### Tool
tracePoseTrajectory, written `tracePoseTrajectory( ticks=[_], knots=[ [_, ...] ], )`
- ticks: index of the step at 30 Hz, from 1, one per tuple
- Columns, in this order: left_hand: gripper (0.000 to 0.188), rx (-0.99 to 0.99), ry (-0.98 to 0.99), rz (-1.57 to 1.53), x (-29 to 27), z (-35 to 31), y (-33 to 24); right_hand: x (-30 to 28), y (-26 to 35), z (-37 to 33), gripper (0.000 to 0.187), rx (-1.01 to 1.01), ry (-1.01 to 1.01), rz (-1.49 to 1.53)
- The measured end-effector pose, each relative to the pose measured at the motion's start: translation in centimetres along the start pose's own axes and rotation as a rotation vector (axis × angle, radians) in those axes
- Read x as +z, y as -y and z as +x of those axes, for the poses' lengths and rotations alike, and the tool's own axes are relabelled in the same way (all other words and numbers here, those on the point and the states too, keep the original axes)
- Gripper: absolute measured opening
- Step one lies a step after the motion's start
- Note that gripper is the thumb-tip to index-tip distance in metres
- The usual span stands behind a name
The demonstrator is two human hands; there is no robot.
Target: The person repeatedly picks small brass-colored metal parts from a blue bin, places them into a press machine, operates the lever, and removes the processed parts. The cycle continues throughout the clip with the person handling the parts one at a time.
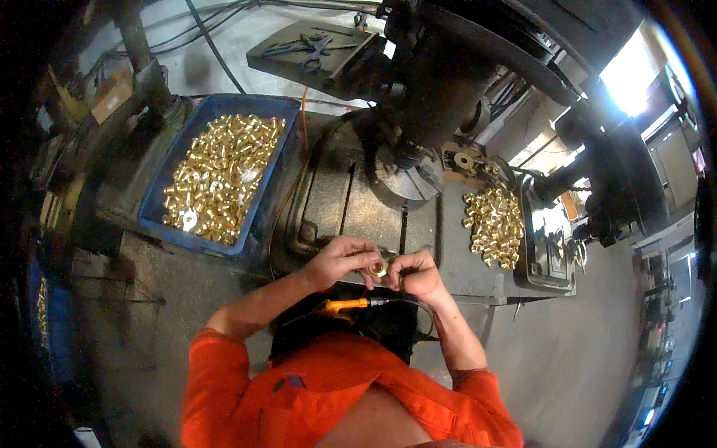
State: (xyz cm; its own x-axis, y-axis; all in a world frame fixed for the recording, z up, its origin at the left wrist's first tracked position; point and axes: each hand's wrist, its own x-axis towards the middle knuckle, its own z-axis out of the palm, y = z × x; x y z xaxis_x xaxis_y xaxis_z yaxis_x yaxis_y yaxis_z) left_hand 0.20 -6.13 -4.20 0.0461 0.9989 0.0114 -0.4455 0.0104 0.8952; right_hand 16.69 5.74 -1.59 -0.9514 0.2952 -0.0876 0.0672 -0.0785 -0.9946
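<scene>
So the left hand (345, 261) is just below the middle of the frame, thumb and fingers pinched around one brass fitting (379, 267), and its round open end is showing. That fitting sits right between the two hands, over the near edge of a worn metal machine table (321, 194). The right hand (415, 275) is just beside it with the fingers curled in and the fingertips close to the piece. Honestly can't tell if they're gripping it, touching it or holding some other small bit.

Right below the hands there's an orange air blow gun (347, 305), lying sort of sideways near the front of an orange shirt (343, 373). No finger is on it.

Left of center is a blue plastic bin (190, 240) loaded with a heap of shiny brass fittings (220, 175). Over on the right side there's a smaller loose pile of brass parts (494, 226) on the bench surface. A round metal fixture (407, 179) sits above the hands, under the dark machine head. Top of the frame, a flat tray (272, 46) has some pliers on it.
</scene>
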Motion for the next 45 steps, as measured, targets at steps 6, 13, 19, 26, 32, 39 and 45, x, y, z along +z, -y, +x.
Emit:
tracePoseTrajectory(
  ticks=[6, 13, 19, 26, 32, 39, 45],
  knots=[
    [0.019, -0.019, -0.039, 0.088, -0.1, 1.7, -0.5, -1.6, -1.3, 0.5, 0.016, 0.002, -0.065, 0.106],
    [0.023, 0.169, -0.402, 0.088, -4.5, 7.8, 0.3, -5.6, -0.8, -2.2, 0.027, -0.037, -0.405, 0.001],
    [0.024, 0.146, -0.613, 0.104, -6.3, 11.9, 0.6, -8.3, -0.2, -3.8, 0.032, -0.152, -0.44, -0.021],
    [0.02, 0.188, -0.713, 0.118, -6.1, 12.8, 2.0, -14.2, 11.0, 1.2, 0.022, -0.493, -0.653, -0.642],
    [0.026, 0.182, -0.732, 0.17, -5.7, 12.8, 1.0, -23.4, 25.1, 9.6, 0.032, -0.798, -0.876, -0.507],
    [0.031, 0.117, -0.717, 0.214, -6.1, 11.9, 0.4, -15.8, 25.0, 4.8, 0.026, -0.931, -0.958, -0.563],
    [0.028, 0.206, -0.677, 0.158, -5.9, 12.5, 1.3, -8.0, 13.5, -3.4, 0.024, -1.219, -0.769, -0.386]
  ],
)
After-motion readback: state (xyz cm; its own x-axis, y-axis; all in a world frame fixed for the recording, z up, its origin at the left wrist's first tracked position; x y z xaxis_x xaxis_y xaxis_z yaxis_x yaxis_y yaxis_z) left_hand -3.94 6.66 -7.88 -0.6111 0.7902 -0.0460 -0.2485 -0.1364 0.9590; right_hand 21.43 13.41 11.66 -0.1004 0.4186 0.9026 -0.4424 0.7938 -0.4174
